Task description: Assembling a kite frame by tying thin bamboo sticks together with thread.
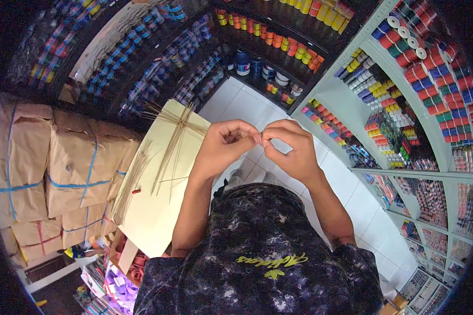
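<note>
My left hand [225, 146] and my right hand [295, 146] meet fingertip to fingertip in front of my chest. Both are closed in a pinch. Whatever sits between the fingertips is too small to make out. To the left of my left hand lies a pale yellow board [155, 223]. On it, thin brown sticks [180, 131] cross one another near the far end, partly beside my left hand. More thin sticks [129, 184] lie along the board's left edge, close to a small red object [136, 191].
Paper-wrapped parcels [79, 157] tied with blue string are stacked at the left. Shelves with coloured spools [278, 39] line the far side, and a pale shelf unit [431, 105] with more spools stands at the right. White floor tiles [352, 199] show between.
</note>
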A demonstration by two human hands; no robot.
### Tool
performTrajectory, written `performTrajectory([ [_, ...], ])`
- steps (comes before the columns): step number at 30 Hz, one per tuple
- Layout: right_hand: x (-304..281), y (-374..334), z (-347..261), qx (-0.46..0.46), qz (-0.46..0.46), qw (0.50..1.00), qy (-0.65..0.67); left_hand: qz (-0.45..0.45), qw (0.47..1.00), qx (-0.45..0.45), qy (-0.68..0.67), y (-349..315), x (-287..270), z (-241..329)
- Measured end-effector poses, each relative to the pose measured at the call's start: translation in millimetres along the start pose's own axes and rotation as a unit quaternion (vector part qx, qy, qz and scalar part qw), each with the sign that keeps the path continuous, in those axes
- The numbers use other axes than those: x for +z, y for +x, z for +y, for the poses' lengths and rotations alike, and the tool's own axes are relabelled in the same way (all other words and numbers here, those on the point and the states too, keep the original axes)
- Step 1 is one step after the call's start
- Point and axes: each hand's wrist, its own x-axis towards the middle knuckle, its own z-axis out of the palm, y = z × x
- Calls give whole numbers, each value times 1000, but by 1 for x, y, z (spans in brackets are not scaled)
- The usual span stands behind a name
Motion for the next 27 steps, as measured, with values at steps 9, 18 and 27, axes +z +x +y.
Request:
performTrajectory([
  [9,23,-16,2,133,86,962,222,56,997,33,34,3,2,0],
  [18,22,-25,-1,282,87,902,316,92,994,31,47,-2,2,1],
  [27,-16,-40,32,190,54,969,148,137,989,45,35,-9,-18,13],
])
